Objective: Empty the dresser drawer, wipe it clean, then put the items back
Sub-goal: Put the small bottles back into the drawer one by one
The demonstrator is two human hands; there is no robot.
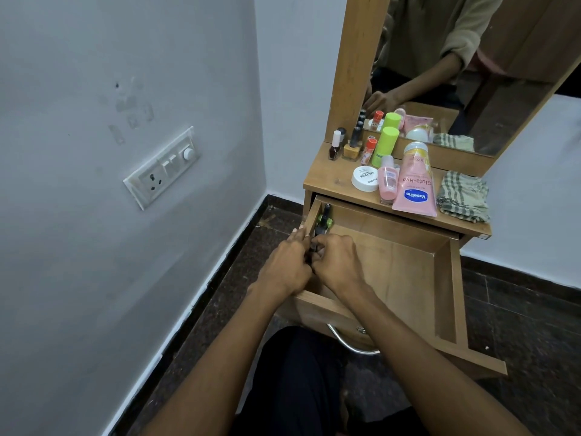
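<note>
- Nearest, both forearms reach forward over dark-clad legs to the pulled-out drawer; its long axis runs from the front panel, with a metal handle below it, away toward the dresser
- The left hand and right hand meet at the drawer's near left corner, fingers curled together around a small dark item held between them; what it is cannot be told, most of it being hidden by the fingers
- Just beyond the hands, against the drawer's left wall, lies a dark bottle with green on it, its long axis pointing away toward the drawer's back; the rest of the drawer floor shows bare wood
- Farther, on the dresser surface: a pink Vaseline tube lying with its cap toward the mirror; a small pink bottle touching its left side; a white round jar; a folded checked cloth at the right
- Behind these, upright near the mirror: a green-capped bottle, a small orange-capped bottle, and nail polish bottles
</note>
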